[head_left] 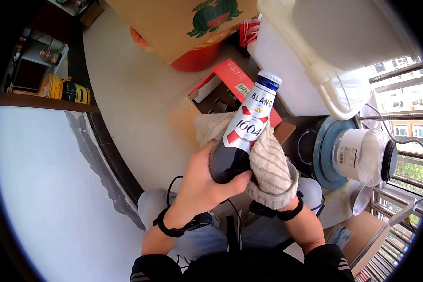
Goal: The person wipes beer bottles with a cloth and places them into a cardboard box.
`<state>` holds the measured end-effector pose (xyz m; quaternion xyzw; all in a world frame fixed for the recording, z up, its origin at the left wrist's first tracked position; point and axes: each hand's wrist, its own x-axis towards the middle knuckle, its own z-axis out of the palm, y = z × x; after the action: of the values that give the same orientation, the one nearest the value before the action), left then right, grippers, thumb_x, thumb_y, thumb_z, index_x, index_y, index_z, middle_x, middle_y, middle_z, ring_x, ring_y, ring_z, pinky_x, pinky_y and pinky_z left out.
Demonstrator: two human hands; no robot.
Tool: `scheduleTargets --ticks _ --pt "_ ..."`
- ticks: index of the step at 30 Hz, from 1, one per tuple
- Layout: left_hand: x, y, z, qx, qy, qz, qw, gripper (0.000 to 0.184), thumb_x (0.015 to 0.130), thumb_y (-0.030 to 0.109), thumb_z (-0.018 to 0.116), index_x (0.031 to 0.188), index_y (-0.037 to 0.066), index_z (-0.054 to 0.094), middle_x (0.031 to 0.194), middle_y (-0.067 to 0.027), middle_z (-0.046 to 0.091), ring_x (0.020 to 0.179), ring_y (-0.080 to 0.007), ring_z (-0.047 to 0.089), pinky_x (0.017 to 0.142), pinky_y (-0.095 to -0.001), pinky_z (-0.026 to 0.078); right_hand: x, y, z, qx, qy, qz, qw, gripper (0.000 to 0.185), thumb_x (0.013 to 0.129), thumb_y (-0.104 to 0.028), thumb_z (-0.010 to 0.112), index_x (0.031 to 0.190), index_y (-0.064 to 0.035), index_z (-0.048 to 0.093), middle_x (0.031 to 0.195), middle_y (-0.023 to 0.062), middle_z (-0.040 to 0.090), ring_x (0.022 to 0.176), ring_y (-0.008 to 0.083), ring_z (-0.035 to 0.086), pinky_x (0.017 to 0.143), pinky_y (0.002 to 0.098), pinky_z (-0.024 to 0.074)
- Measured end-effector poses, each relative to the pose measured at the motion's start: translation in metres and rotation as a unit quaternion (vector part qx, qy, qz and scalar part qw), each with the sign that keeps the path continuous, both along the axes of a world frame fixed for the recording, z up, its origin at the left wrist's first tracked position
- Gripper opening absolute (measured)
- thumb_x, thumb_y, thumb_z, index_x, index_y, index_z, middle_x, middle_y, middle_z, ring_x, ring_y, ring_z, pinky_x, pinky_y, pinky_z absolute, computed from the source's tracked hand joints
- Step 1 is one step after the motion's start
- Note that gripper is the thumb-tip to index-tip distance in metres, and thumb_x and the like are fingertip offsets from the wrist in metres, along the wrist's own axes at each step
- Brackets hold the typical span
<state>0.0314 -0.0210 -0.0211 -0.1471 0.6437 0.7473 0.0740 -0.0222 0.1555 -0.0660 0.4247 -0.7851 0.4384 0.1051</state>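
Observation:
A dark beer bottle [228, 162] with a white and red "1664 BLANC" label and a white cap is held tilted, its neck pointing up and to the right. My left hand [204, 181] is closed round its lower part, thumb across the front. A beige striped cloth [272, 169] covers my right hand and wraps behind the bottle, touching its label side. The fingers of my right hand are hidden under this fabric, which presses against the bottle. Just beyond lies an opened red carton [235, 77] with several bottles [223, 104] inside.
A large cardboard box [174, 28] with a watermelon print sits over a red basin [197, 58]. On the right are a white lidded container [310, 89], a clear jar [362, 157] with a black lid, and window bars. A white surface [42, 188] stands left.

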Motion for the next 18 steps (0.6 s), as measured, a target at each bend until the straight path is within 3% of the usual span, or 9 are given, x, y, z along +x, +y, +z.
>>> scheduleTargets --ticks 1,2,3,5,7,9,12,18 --pt "-0.001 0.000 0.001 -0.060 0.004 -0.018 0.998 0.047 0.072 0.025 0.080 0.102 -0.006 0.060 0.088 -0.0075 0.065 0.078 -0.0150 0.060 0.074 -0.0287 0.049 0.001 0.000 -0.001 -0.011 0.008 -0.002 1.000 0.047 0.072 -0.011 0.068 0.119 -0.0084 0.066 0.127 0.0125 0.063 0.120 0.0310 0.059 0.105 0.0424 0.0445" --pt "-0.001 0.000 0.000 -0.021 -0.018 -0.047 0.998 0.047 0.072 0.025 0.080 0.101 -0.006 0.061 0.088 -0.0074 0.065 0.077 -0.0146 0.059 0.072 -0.0283 0.049 0.001 0.000 -0.001 -0.022 0.018 -0.005 1.000 0.049 0.071 -0.012 0.068 0.121 -0.0105 0.066 0.129 0.0113 0.062 0.121 0.0302 0.058 0.105 0.0426 0.0440" --pt "-0.001 0.000 -0.003 0.019 -0.041 -0.076 0.996 0.046 0.072 0.025 0.080 0.100 -0.006 0.061 0.087 -0.0073 0.065 0.076 -0.0142 0.059 0.070 -0.0279 0.049 0.008 0.012 0.002 0.077 0.009 -0.029 0.997 0.052 0.069 -0.015 0.069 0.121 -0.0107 0.066 0.128 0.0116 0.062 0.121 0.0295 0.057 0.105 0.0420 0.0445" --pt "-0.002 0.000 -0.010 0.097 -0.050 -0.145 0.983 0.047 0.073 0.026 0.078 0.102 -0.006 0.060 0.085 -0.0087 0.064 0.072 -0.0143 0.059 0.064 -0.0271 0.048 0.007 0.030 -0.002 0.129 0.006 -0.061 0.990 0.052 0.070 -0.016 0.069 0.121 -0.0094 0.065 0.127 0.0123 0.061 0.121 0.0299 0.057 0.105 0.0420 0.0440" --pt "0.000 0.003 -0.009 0.304 -0.116 -0.182 0.928 0.048 0.074 0.027 0.076 0.105 -0.005 0.060 0.086 -0.0102 0.064 0.072 -0.0155 0.060 0.063 -0.0275 0.049 0.001 0.044 -0.008 0.129 0.022 -0.104 0.986 0.052 0.071 -0.017 0.069 0.122 -0.0081 0.064 0.127 0.0130 0.061 0.121 0.0304 0.057 0.105 0.0420 0.0435" --pt "0.003 0.007 -0.011 0.490 -0.161 -0.223 0.827 0.050 0.077 0.028 0.073 0.112 -0.005 0.058 0.088 -0.0126 0.063 0.071 -0.0187 0.062 0.063 -0.0295 0.051 -0.006 0.056 -0.015 0.135 0.040 -0.147 0.979 0.052 0.071 -0.018 0.070 0.122 -0.0068 0.063 0.126 0.0136 0.061 0.121 0.0309 0.057 0.105 0.0420 0.0430" --pt "0.007 0.020 -0.014 0.503 -0.127 -0.216 0.827 0.052 0.078 0.031 0.072 0.112 -0.006 0.058 0.089 -0.0138 0.063 0.070 -0.0189 0.062 0.064 -0.0297 0.052 -0.010 0.068 -0.021 0.157 0.060 -0.198 0.966 0.053 0.072 -0.019 0.070 0.123 -0.0048 0.062 0.125 0.0147 0.061 0.120 0.0316 0.056 0.105 0.0419 0.0423" --pt "-0.004 0.012 -0.005 0.346 -0.154 -0.218 0.899 0.064 0.088 0.053 0.061 0.112 -0.006 0.059 0.096 -0.0135 0.066 0.081 -0.0188 0.066 0.074 -0.0278 0.052 -0.015 0.076 -0.033 0.191 0.094 -0.255 0.943 0.055 0.074 -0.022 0.070 0.123 -0.0009 0.059 0.124 0.0167 0.060 0.120 0.0330 0.056 0.106 0.0419 0.0408"
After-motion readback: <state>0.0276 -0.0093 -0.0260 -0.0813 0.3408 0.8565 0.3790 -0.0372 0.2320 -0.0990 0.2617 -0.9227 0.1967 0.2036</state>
